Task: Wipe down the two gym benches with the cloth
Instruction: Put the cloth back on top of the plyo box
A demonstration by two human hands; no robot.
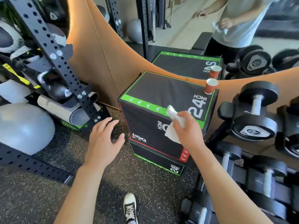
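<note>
- The right hand (pixel 186 130) has its fingers curled round a crumpled white cloth (pixel 174 125), above the near edge of the black padded box with green border and "24 INCH" print (pixel 161 91).
- The cloth passes through the fist: one end sticks out above the fingers, the other end hangs below the hand, in front of the box's front face.
- The left hand (pixel 103 141) holds nothing; its fingers are spread and relaxed, palm down, above the speckled black rubber floor (pixel 48 191), left of the box.
- A red paper cup (pixel 210 86) stands upright on the far right corner of the box.
- Black dumbbells on a rack (pixel 254 120) are right of the box.
</note>
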